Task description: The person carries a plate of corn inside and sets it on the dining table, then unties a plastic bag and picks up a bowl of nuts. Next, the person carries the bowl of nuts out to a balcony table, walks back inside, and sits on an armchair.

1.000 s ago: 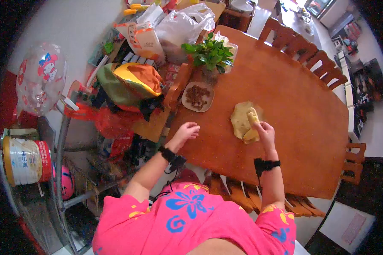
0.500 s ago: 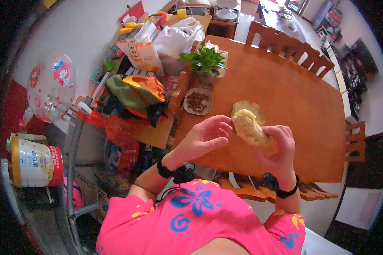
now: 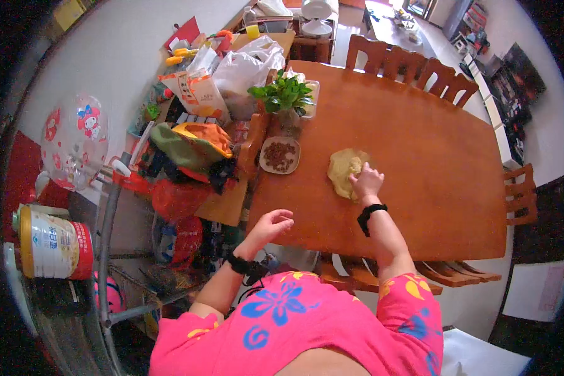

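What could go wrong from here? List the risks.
The yellow lump at the right hand might crumble or drag the flat yellowish round, as the left hand isn't steadying either.

The plate of brown bits sits near the edge of the table; a sweeping left arm could knock it or the leafy plant behind.

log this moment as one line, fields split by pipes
right hand: on pale food piece over yellowish flat piece | left hand: raised, holding nothing visible
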Motion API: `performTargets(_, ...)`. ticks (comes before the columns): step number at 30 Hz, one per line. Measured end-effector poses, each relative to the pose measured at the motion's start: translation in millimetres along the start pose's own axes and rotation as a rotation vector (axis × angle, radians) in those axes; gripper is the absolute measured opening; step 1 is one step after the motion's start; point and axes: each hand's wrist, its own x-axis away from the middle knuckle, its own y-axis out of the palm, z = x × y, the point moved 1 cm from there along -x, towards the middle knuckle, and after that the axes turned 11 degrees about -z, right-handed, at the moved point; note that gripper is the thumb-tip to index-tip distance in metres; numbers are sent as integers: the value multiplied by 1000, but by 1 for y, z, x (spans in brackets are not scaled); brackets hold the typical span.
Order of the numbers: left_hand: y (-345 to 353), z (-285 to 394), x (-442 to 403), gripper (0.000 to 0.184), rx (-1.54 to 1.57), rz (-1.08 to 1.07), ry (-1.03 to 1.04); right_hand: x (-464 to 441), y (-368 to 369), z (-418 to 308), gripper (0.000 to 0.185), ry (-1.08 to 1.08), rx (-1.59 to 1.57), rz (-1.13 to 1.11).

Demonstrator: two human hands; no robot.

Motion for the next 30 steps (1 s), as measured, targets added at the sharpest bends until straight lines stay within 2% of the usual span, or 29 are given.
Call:
performTargets(3, 3, -5, 5, 38, -36, 48, -37, -6, 19, -3, 55, 31, 106, -48)
performTargets(6, 3, -18, 3, 39, 27, 86, -83, -3, 22, -1, 54, -34, 219, -77)
performTargets(10, 8, -22, -7, 40, 148, 111, -170, 8, 4, 9, 54, -23, 132, -202)
performTargets(12, 4, -22, -21, 40, 183, 155, -157, 5, 8, 43, 53, 32, -358, -106)
performTargets(13, 0, -23, -30, 40, 220, 193, -139, 2, 20, 62, 51, 133, -474, -73)
performTargets(14, -6, -23, -40, 38, 247, 241, -106, -4, 37, 89, 58, 205, -591, -176)
performTargets(16, -26, -32, -68, 37, 335, 379, -76, -7, 86, 129, 46, 280, -510, -289)
performTargets(17, -35, -37, -84, 37, 336, 383, -74, -8, 110, 142, 46, 276, -510, -289)
performTargets(19, -53, -37, -108, 61, 324, 582, -81, -9, 130, 143, 36, 205, -1181, -983)
performTargets(20, -57, -34, -118, 61, 323, 588, -73, -8, 124, 136, 36, 195, -1180, -983)
performTargets(22, -63, -25, -133, 69, 339, 736, -76, 15, 56, 94, 24, 282, -1562, -811)
performTargets(23, -73, -29, -141, 62, 341, 682, -62, 13, 70, 94, 16, 8, -1492, -694)
performTargets(24, -83, -41, -151, 62, 337, 684, -59, 3, 78, 90, 16, 4, -1495, -693)
performTargets(26, -99, -59, -168, 43, 397, 742, -47, -17, 88, 80, 8, 430, -1647, -710)
performTargets(27, -103, -57, -166, 38, 388, 666, -39, -25, 84, 70, 8, 429, -1656, -700)
performTargets(28, -88, -33, -159, 36, 386, 740, -123, -32, 78, 60, 8, 463, -1572, -644)
performTargets(30, -101, -50, -168, 37, 436, 674, 10, -52, 77, 54, 9, 495, -1481, -579)
